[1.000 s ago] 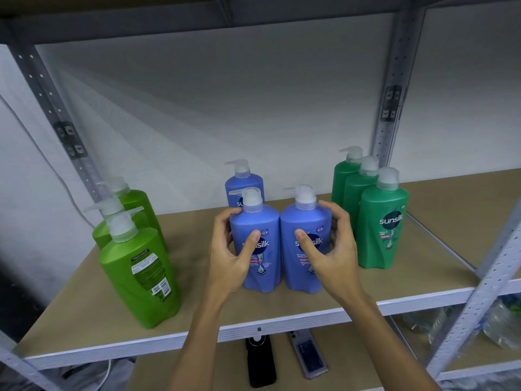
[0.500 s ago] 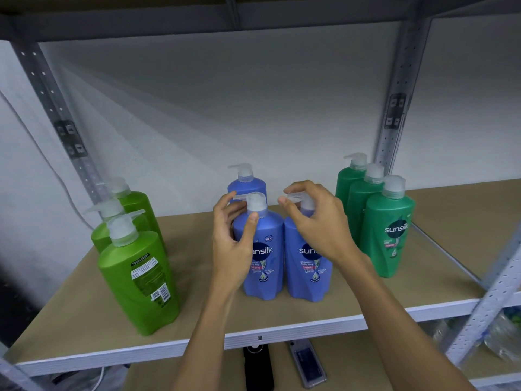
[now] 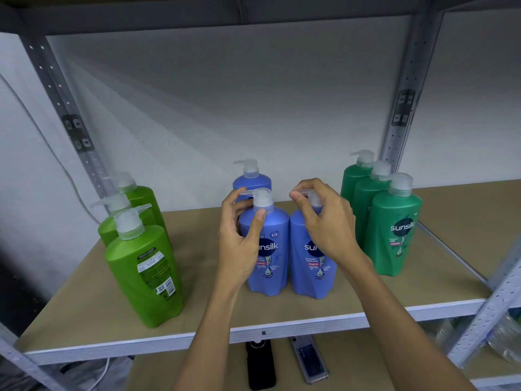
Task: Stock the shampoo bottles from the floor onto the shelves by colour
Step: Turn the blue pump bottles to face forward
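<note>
Three blue shampoo bottles stand mid-shelf on the tan shelf board (image 3: pixel 84 300): a left front blue bottle (image 3: pixel 272 266), a right front blue bottle (image 3: pixel 310 275) and a rear blue bottle (image 3: pixel 251 179). My left hand (image 3: pixel 239 238) pinches the white pump neck of the left front bottle between thumb and fingers. My right hand (image 3: pixel 324 221) curls round the pump of the right front one, hiding most of it. Three lime green bottles (image 3: pixel 143 266) stand in a row at the left, three dark green bottles (image 3: pixel 394 224) at the right.
Grey metal uprights (image 3: pixel 403 108) frame the bay, with a white wall behind. On the shelf below lie a black device (image 3: pixel 260 365) and a clear-cased device (image 3: pixel 310 359). Plastic-wrapped goods (image 3: pixel 504 334) sit at the lower right. Bare board lies between the bottle groups.
Both hands rose from the bodies of the two front blue bottles to their pump tops. The bottles themselves stayed in place.
</note>
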